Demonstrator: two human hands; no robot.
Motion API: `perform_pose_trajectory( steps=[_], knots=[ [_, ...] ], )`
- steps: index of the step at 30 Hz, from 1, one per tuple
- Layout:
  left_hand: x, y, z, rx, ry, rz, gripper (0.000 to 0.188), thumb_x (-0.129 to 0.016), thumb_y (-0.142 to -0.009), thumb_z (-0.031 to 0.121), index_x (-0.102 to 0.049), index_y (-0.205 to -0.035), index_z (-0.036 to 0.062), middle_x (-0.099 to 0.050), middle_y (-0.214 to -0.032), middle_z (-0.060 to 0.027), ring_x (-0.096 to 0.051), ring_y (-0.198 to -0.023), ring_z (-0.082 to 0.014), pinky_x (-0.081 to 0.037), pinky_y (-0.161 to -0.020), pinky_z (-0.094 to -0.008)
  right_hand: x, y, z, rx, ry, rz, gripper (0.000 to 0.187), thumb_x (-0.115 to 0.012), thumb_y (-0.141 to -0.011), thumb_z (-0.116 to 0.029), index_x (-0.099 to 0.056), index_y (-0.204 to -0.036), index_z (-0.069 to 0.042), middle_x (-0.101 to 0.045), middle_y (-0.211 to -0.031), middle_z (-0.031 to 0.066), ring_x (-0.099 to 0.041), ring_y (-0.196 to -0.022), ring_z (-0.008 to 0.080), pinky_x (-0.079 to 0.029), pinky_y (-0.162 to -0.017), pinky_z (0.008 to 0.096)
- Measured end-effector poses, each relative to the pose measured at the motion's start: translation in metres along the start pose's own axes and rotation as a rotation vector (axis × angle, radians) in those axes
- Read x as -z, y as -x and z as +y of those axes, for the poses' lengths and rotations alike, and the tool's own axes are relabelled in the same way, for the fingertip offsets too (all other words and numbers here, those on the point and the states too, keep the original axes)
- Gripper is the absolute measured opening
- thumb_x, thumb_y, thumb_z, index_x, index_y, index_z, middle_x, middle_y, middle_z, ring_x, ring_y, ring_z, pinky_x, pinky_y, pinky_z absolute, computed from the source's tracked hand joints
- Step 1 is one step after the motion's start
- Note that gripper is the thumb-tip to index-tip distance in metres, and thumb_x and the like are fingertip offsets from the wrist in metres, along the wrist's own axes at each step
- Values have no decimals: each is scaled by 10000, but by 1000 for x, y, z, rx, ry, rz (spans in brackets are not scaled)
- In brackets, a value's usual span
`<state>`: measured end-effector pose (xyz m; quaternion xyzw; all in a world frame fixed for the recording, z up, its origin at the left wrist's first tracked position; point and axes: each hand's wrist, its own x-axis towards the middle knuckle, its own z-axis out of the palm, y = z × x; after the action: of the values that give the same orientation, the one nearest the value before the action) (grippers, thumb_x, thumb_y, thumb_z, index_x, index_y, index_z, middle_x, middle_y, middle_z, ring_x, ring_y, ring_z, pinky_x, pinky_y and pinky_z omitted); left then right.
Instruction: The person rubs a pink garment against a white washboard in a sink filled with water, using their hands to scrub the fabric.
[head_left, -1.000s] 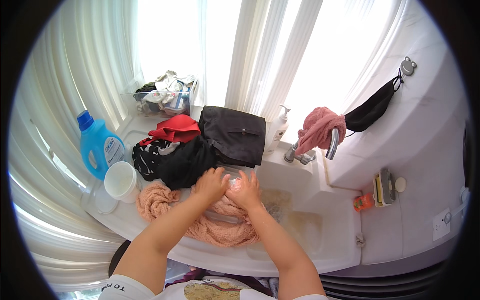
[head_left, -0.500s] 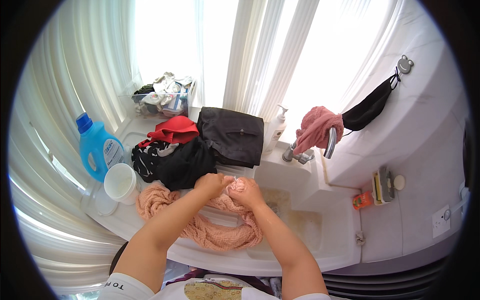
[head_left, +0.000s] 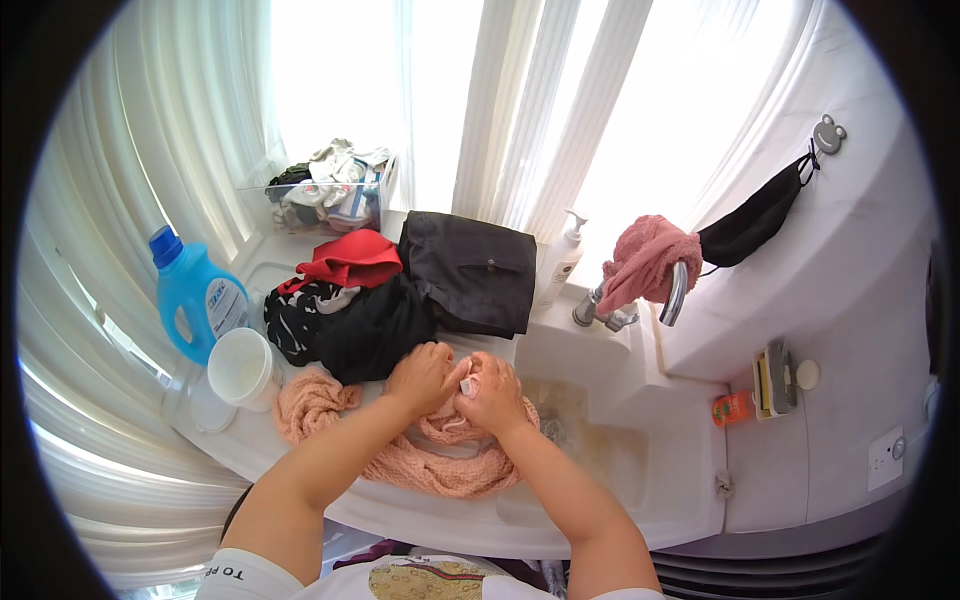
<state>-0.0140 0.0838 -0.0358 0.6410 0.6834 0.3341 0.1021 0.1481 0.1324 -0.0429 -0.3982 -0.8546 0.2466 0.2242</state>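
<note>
A peach, waffle-textured knit garment (head_left: 440, 470) lies bunched in a loop on the ribbed washboard slope beside the sink basin. My left hand (head_left: 425, 380) is closed on its far part, fingers curled over the fabric. Close beside it, my right hand (head_left: 493, 395) grips the same part, thumb toward the left hand. A small whitish bit, perhaps a label, shows between the two hands. The cloth inside my fists is mostly hidden. Just beyond my left hand rests a pile of black clothes (head_left: 375, 330) with a red cloth (head_left: 350, 260) on top.
A blue detergent bottle (head_left: 200, 300) and a white tub (head_left: 243, 370) stand at the left. Folded dark trousers (head_left: 470, 270), a clear bin of clothes (head_left: 330, 200) and a pump bottle (head_left: 560, 260) are behind. A pink towel (head_left: 650, 260) hangs over the faucet (head_left: 675, 295); murky water lies in the basin (head_left: 625, 460).
My hands have stayed on the peach garment, and the grip has shifted slightly. The near loop of cloth is gathered differently, and a whitish bit shows more between my hands. The view has shifted slightly.
</note>
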Motion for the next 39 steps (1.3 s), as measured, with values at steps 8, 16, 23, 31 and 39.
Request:
perform_pose_trajectory(
  steps=[8,16,23,31,39],
  knots=[
    [35,64,26,-148,-331,-283,911,-674,-665,723,-420,-1436,310,-433,-1306,-199,-430,-1118,-440,-363,-860,-621,36,60,-26,37,228,-168,980,-816,-588,-487,-400,-1436,-226,-283,-1470,228,-253,-1359,445,-309,-991,685],
    [23,34,17,-143,-301,-243,699,-804,-618,501,-574,-1197,184,-534,-989,-110,-519,-938,-320,-461,-771,-439,12,39,-5,188,139,90,830,-832,-497,-386,-534,-1215,-95,-502,-1189,178,-480,-1090,388,-432,-885,494],
    [15,23,10,-153,-282,-236,580,-797,-638,458,-602,-1094,156,-572,-953,-115,-595,-912,-329,-518,-710,-433,10,20,5,182,48,77,612,-799,-524,-315,-600,-1051,-75,-562,-974,156,-537,-941,375,-456,-829,463],
    [4,15,-4,-255,-271,-161,432,-727,-716,473,-629,-952,124,-627,-828,-107,-655,-774,-298,-529,-633,-413,11,13,7,177,-69,104,489,-759,-557,-283,-629,-968,-53,-615,-910,160,-585,-874,370,-485,-776,459],
    [-7,4,-13,-146,-284,-180,472,-723,-721,518,-617,-902,96,-666,-804,-140,-662,-746,-340,-518,-643,-441,2,7,11,124,-60,147,475,-726,-591,-278,-651,-1000,-49,-628,-878,165,-597,-842,373,-498,-764,449]
  ],
)
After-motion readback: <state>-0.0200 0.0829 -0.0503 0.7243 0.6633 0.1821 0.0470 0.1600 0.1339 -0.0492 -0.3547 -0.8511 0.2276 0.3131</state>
